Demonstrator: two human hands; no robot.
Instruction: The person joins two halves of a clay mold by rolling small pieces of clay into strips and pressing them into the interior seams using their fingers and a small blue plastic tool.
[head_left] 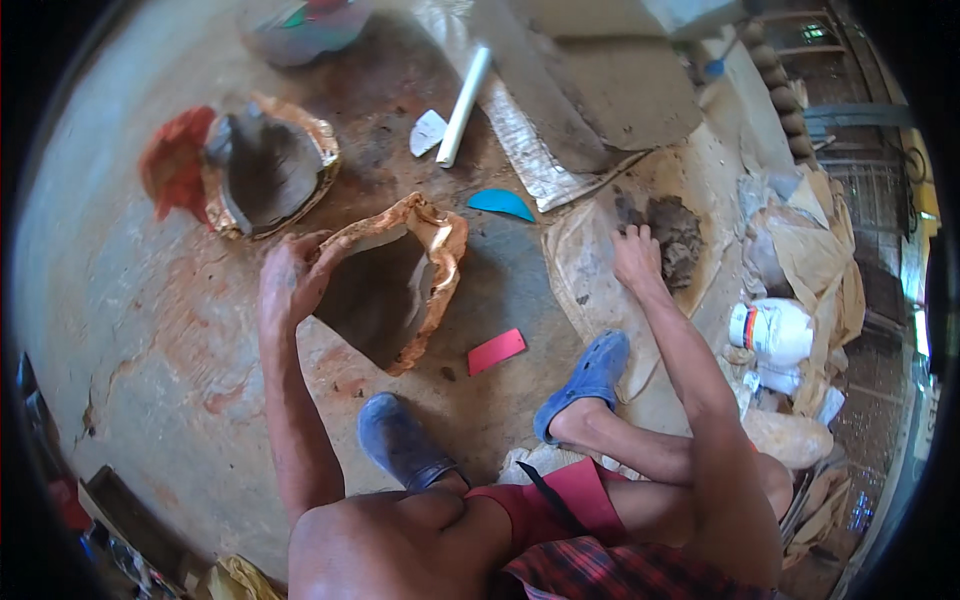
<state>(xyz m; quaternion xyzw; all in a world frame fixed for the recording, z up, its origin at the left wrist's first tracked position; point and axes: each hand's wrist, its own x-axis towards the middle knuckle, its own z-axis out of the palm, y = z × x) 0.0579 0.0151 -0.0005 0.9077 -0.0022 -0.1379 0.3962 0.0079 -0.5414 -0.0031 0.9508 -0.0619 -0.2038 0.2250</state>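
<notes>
My left hand [292,278] grips the left edge of a tilted mold [440,255] with a rough orange-brown rim. Smooth grey clay [375,295] lines its inside. My right hand [637,258] reaches down to a crumbly heap of dark clay [678,245] on a pale cloth [580,270]. Its fingers are curled in at the heap's left side, against a bit of clay; the fingertips are partly hidden. A second clay-lined mold [268,170] lies farther off to the left, beside a red cloth [178,165].
Between my feet and the far sheets [610,90] lie a red rectangular scraper [496,351], a teal half-round scraper [501,204], a white piece [428,133] and a pale rod [464,108]. A basin [305,30] stands far left; a white tub [775,332] lies at right.
</notes>
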